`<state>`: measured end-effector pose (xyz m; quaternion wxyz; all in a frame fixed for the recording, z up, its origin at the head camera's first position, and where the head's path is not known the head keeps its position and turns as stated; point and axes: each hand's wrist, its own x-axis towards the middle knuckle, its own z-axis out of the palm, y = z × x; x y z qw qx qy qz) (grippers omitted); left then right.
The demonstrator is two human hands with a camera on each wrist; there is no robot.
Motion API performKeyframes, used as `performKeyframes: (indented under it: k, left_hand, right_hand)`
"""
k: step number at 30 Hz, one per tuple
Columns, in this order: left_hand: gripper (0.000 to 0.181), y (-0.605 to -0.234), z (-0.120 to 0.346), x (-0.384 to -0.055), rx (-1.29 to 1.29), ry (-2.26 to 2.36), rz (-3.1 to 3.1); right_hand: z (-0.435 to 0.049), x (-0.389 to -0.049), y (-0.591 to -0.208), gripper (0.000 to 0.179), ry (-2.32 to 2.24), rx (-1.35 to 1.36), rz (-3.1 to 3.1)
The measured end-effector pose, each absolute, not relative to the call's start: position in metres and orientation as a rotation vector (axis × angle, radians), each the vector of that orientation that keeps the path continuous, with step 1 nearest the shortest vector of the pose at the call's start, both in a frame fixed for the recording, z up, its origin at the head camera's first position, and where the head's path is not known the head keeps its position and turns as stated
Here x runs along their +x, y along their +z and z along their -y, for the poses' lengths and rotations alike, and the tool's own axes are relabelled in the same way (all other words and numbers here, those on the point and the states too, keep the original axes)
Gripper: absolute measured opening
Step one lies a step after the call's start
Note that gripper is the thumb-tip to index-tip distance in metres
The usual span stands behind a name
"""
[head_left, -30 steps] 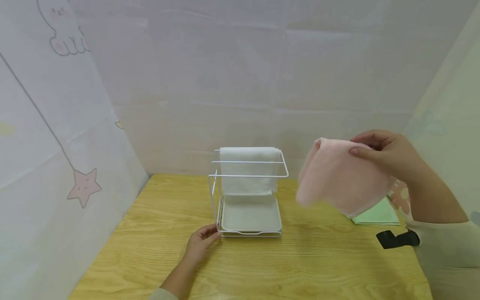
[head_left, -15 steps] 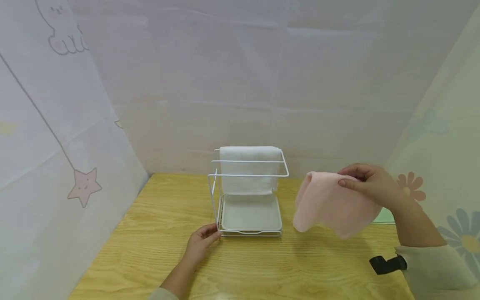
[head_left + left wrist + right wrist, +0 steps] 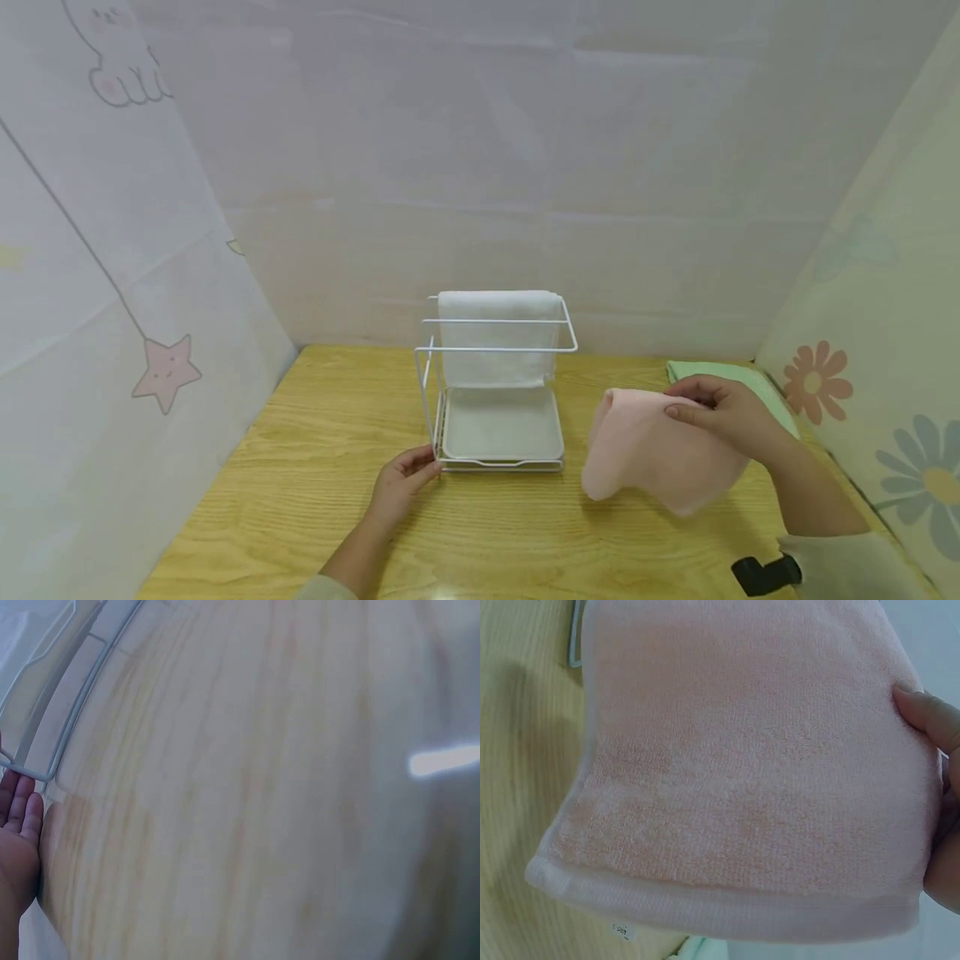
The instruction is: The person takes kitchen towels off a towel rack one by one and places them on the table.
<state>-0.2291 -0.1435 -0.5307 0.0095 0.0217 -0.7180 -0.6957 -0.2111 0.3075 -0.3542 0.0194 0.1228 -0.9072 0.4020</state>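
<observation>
**Soft pink terry towel (image 3: 660,454) held up at right**

The right hand (image 3: 723,412) pinches its upper edge, thumb against fingers, above the yellowish wooden table (image 3: 337,425). To its left stands a white wire rack (image 3: 495,350), its near left corner held between the left hand's (image 3: 405,483) thumb and fingers. A white cloth (image 3: 498,335) drapes the rack's far bar; a pale green cloth (image 3: 757,386) lies far right.
</observation>
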Motion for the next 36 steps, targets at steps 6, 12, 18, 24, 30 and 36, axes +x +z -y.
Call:
performKeyframes:
  k: [6,12,18,24,30,36]
  left_hand:
    - [0.039,-0.529,0.143,-0.23,0.072,-2.168,2.249]
    - [0.039,-0.532,0.145,-0.232,0.081,-2.152,2.247]
    - [0.039,-0.532,0.145,-0.232,0.074,-2.122,2.268]
    - [0.04,-0.532,0.144,-0.231,0.092,-2.128,2.279]
    - [0.04,-0.533,0.144,-0.232,0.101,-2.139,2.277]
    - [0.04,-0.532,0.144,-0.231,0.106,-2.152,2.272]
  right_hand:
    - [-0.308,-0.201,-0.361,0.028,1.283,0.392,2.846]
    - [-0.306,-0.2,-0.368,0.025,1.36,0.464,2.839]
    - [-0.302,-0.218,-0.387,0.025,1.312,0.533,2.864]
    - [-0.303,-0.24,-0.4,0.03,1.26,0.465,2.889]
    - [-0.306,-0.254,-0.409,0.037,1.28,0.37,2.92]
    - [-0.313,-0.266,-0.431,0.04,1.31,0.242,2.948]
